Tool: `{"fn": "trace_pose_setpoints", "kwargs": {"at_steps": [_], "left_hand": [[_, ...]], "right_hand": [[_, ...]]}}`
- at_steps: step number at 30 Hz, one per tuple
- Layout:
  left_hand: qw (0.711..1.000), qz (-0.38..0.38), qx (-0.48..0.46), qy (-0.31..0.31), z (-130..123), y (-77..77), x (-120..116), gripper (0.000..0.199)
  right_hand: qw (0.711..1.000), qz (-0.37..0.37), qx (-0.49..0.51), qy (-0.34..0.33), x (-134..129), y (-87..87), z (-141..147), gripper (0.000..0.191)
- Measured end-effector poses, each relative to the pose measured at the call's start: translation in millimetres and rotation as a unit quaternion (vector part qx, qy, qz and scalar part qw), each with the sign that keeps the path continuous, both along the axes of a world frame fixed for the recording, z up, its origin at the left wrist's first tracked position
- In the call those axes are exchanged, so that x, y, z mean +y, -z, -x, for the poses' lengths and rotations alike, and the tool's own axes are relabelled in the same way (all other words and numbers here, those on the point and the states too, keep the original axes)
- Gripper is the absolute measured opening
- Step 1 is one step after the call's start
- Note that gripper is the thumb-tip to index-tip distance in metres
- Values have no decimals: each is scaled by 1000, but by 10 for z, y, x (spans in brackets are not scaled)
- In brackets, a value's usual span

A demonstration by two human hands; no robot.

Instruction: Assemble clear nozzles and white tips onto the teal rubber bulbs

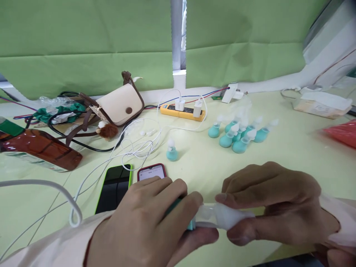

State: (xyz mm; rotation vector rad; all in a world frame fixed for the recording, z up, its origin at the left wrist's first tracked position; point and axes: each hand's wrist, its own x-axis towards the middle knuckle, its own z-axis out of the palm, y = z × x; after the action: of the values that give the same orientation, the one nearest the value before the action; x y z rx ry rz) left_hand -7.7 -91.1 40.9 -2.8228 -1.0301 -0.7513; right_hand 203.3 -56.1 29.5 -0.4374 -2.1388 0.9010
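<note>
My left hand [150,218] is wrapped round the teal squeeze bulb [191,223] of a nasal aspirator, most of it hidden by the fingers. From the bulb a clear neck and a whitish translucent nozzle tip [226,217] point to the right. My right hand [278,204] pinches that tip between thumb and forefinger, so both hands are on the same aspirator, low above the table. Beyond them stands a single upright aspirator [171,152], teal with a whitish tip. Further right, several more aspirators [241,144] stand in a group.
A lime-edged phone [112,189] and a red-cased phone [151,171] lie beside my left hand. Behind are tangled white cables [139,148], a yellow power strip [182,113] and a cream handbag [121,104]. A brown bottle [47,148] lies left; a red bag [342,133] is right.
</note>
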Motion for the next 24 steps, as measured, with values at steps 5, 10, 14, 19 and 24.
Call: {"fn": "trace_pose_setpoints", "kwargs": {"at_steps": [5,10,14,19,24], "left_hand": [[999,36,-28,3,14,22,4,23],[989,115,-67,59,47,-5,45,18],[976,176,-98,84,52,-41,67,15],[972,191,-133,26,26,-36,103,10],[951,241,-195,1,11,-27,122,8]], "right_hand": [[997,74,19,-23,2,6,-6,54],[971,210,63,-99,19,23,-14,51],[954,260,79,-126,42,14,-6,48],[963,243,96,-64,83,27,10,35],[991,32,-44,122,317,163,44,13]]}}
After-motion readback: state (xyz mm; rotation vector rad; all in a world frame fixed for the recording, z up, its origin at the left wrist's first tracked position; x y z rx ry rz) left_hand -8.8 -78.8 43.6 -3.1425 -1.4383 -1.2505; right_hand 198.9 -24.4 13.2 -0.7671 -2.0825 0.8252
